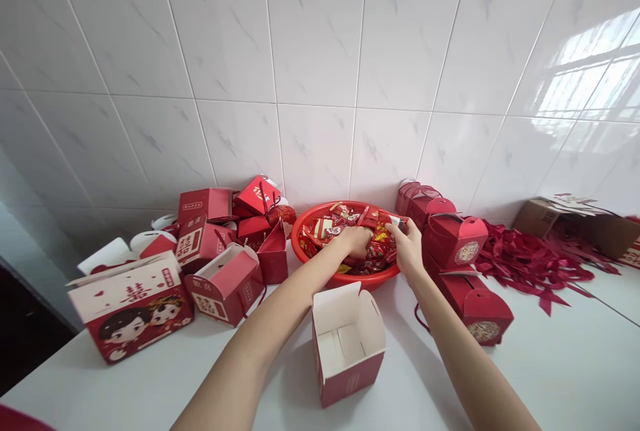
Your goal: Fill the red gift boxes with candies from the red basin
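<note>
- Your left hand reaches into the basin with its fingers curled down among the wrappers; the fingertips are hidden, so you cannot tell whether it grips anything.
- Your right hand is at the basin's right side, thumb and fingers pinched on the edge of a red packet with a pale, dark-edged corner; your fingers hide part of that edge.
- The loose packets lie heaped inside the red basin, overlapping so much that you cannot count them, and their small print is hard to read.
- Both your forearms are cut off by the lower edge, as is a red thing in the bottom left corner, too little of it showing to name.
- The brown carton at the far right lies behind a tangle of ribbon, which covers part of it.
- The wrappers are glossy and crinkled; the basin is smooth, round and plastic-looking.
- In front of it, between your forearms, the open box stands upright, matte red card outside and pale within, its flaps raised, one of them rounded.
- Left of the basin you have a pile of red card boxes and a larger box with cartoon faces.
- To the right, lidded boxes carry round pale emblems.
- Everything rests on a smooth white bench against glossy, faintly veined tiles.
</note>
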`<move>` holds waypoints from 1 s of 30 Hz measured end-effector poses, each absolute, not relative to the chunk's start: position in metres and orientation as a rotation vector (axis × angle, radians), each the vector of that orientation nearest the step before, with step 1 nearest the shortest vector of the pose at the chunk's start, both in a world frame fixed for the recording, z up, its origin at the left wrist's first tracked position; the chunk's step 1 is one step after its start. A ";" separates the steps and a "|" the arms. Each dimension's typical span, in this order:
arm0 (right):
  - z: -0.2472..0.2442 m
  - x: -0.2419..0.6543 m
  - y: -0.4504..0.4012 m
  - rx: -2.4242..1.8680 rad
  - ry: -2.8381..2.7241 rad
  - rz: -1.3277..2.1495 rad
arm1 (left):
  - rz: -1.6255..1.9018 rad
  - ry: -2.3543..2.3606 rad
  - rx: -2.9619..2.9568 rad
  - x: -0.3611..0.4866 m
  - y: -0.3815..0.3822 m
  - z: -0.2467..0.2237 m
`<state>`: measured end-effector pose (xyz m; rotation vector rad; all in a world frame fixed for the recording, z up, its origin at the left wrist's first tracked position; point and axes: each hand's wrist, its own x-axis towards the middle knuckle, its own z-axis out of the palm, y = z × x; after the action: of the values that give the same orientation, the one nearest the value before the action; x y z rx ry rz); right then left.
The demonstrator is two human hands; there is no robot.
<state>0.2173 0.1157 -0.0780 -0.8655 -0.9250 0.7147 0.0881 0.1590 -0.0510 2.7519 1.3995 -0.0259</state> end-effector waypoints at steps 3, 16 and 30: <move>-0.077 0.217 0.114 -0.870 -0.928 0.706 | -0.095 1.408 2.768 0.090 0.155 -0.051; -0.077 0.217 0.120 -0.790 -0.685 0.647 | -0.103 1.276 2.870 0.084 0.157 -0.051; -0.081 0.218 0.122 -0.806 -0.734 0.636 | -0.160 0.878 3.055 0.093 0.159 -0.055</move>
<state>0.2181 0.1216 -0.0806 -0.8064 -0.7340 0.6360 0.0927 0.1592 -0.0549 3.0550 0.8784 -0.1598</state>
